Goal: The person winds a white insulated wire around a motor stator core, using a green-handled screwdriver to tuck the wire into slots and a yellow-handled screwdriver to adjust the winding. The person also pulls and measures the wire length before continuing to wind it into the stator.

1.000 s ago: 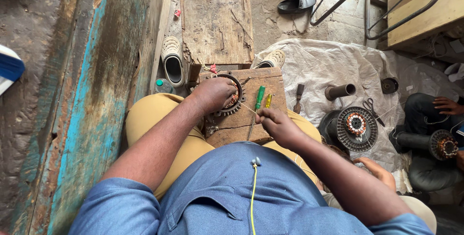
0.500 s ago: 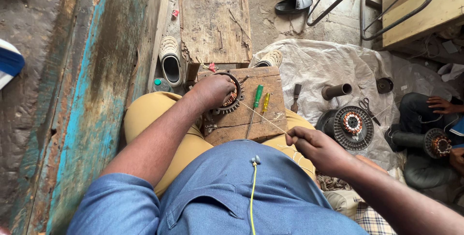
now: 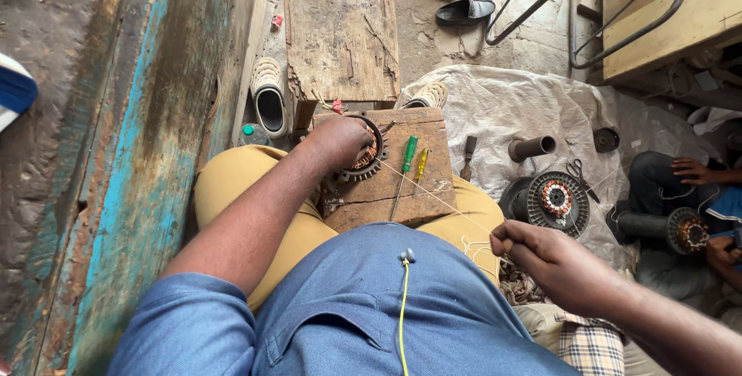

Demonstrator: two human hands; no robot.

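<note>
My left hand (image 3: 338, 141) presses down on a round toothed motor stator (image 3: 365, 159) with copper windings, which lies on a small wooden block (image 3: 421, 194) across my lap. My right hand (image 3: 545, 264) is pulled back to the right, pinching a thin pale thread (image 3: 433, 195) that runs taut from the stator to my fingers. A green-handled screwdriver (image 3: 405, 166) and a yellow-handled screwdriver (image 3: 420, 166) lie on the block beside the stator.
A larger wooden board (image 3: 340, 36) lies ahead with shoes (image 3: 268, 98) beside it. On the white sheet (image 3: 502, 105) sit a fan motor (image 3: 555, 200), a metal tube (image 3: 532, 147) and a chisel (image 3: 468, 156). Another person's hands (image 3: 696, 171) work on a motor (image 3: 688, 231) at right. A painted wall (image 3: 116, 152) runs along the left.
My right hand has drawn away from the block toward the lower right, pulling the thread out longer and taut. My left hand has stayed on the stator.
</note>
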